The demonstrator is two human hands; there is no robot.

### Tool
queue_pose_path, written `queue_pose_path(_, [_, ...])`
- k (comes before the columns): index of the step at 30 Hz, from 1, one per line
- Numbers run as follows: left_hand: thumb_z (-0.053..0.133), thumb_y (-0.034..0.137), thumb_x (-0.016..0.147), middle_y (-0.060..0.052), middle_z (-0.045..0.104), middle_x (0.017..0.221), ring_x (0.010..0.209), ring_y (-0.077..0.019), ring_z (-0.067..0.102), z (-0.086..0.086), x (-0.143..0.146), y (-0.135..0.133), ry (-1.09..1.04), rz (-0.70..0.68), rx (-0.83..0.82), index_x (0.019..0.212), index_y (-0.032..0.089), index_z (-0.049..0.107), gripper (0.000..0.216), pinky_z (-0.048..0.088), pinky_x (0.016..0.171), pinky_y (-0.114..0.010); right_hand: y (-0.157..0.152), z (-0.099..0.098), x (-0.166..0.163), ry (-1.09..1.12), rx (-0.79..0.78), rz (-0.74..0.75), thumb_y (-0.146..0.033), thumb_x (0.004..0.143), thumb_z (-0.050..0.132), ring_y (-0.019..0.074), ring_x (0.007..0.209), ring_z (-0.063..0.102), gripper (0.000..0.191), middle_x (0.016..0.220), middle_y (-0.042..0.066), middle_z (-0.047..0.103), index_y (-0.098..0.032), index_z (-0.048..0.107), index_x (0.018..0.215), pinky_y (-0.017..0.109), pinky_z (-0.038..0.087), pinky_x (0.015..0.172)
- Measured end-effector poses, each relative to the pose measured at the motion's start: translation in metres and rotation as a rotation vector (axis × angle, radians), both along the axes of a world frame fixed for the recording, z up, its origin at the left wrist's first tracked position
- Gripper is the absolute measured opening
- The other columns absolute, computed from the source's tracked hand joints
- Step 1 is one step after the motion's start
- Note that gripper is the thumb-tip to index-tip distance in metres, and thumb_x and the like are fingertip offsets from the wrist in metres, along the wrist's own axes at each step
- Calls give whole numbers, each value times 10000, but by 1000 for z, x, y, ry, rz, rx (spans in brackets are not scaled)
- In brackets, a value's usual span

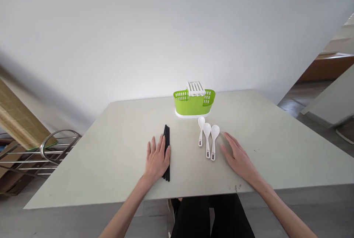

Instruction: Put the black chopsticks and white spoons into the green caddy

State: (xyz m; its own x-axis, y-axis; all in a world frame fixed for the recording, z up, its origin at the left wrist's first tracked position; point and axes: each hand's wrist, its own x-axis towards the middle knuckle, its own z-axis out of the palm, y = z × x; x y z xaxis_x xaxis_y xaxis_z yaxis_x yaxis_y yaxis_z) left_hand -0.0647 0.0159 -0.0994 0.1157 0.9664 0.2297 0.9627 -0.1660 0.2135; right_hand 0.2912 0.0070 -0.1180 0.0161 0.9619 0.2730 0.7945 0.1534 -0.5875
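My left hand (157, 158) lies flat with its fingers out, partly over a bundle of black chopsticks (167, 138); it covers part of their length. To the right, my right hand (236, 157) rests on its edge on the table, fingers stretched forward and holding nothing. Just left of its fingertips are three white spoons side by side: a left spoon (201, 125), a middle spoon (207, 135) and a right spoon (214, 135), bowls pointing away from me and labels on the handles. Behind them stands a green cutlery basket (190, 109) with a white slotted top piece (195, 88) and a white base.
The pale table (116, 149) backs onto a white wall (138, 35). Left of the table is a metal rack (49, 160) with a rolled mat (23, 120) leaning on it. Dark marks (236, 187) spot the table near its front edge.
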Motion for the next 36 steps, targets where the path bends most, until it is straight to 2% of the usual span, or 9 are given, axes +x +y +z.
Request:
queue_pose_path(5, [277,474,1115,-17,420,1682,1624,-285,208,7,-6,-5,-67,-62,-13,1684,258,273,609,241,1326,-567,36,31,-2,-5,178,26,-478,1094,379,315,1536,422,603,1682,98,412,-284,308,1660,550,448,1218])
queue_pose_path(10, [367,480,1100,-40,426,1679,1621,-291,209,7,-10,-9,-54,-116,43,1685,263,254,635,271,1315,-573,101,72,-16,-160,321,52,-379,1081,363,331,1586,315,629,1708,150,344,-203,261,1676,577,386,1252])
queue_pose_path(13, [392,469,1095,-48,433,1676,1617,-294,221,6,-11,-9,-53,-129,70,1692,269,225,651,278,1311,-579,136,83,-24,-258,330,64,-332,1064,363,374,1607,247,645,1727,181,294,-140,256,1670,607,360,1255])
queue_pose_path(15, [401,465,1093,-53,435,1675,1618,-293,217,6,-12,-9,-59,-134,78,1695,267,211,661,274,1313,-581,154,81,-28,-309,295,84,-326,1056,364,400,1608,231,637,1721,182,312,-126,290,1656,626,374,1240])
queue_pose_path(17, [398,455,1096,-57,441,1671,1619,-293,217,5,-12,-9,-72,-132,75,1692,263,221,651,277,1312,-582,165,73,-31,-349,240,133,-333,1051,367,413,1596,259,611,1682,184,392,-117,361,1623,630,393,1226])
queue_pose_path(20, [354,393,1110,-56,468,1655,1616,-282,235,4,-12,-9,-99,-124,66,1680,257,260,593,295,1306,-581,171,57,-35,-360,177,209,-343,1048,365,407,1571,328,588,1597,196,511,-97,434,1578,608,418,1219])
queue_pose_path(23, [330,332,1109,-53,484,1644,1611,-278,254,3,-13,-9,-116,-124,81,1677,267,270,575,306,1300,-586,169,47,-38,-316,184,220,-356,1054,358,387,1581,318,595,1591,180,524,-125,409,1600,604,440,1207])
queue_pose_path(31, [395,407,1094,-59,507,1628,1609,-288,260,5,-10,-9,-98,-110,95,1662,263,300,594,306,1300,-582,159,53,-49,-287,158,222,-376,1074,337,355,1603,277,594,1628,142,488,-164,375,1628,564,476,1194])
queue_pose_path(36, [404,434,1094,-54,492,1640,1612,-288,252,7,-6,-9,-95,-112,102,1661,261,292,603,296,1306,-575,153,54,-57,-300,175,257,-354,1083,321,369,1602,273,579,1628,176,477,-97,414,1593,552,433,1230])
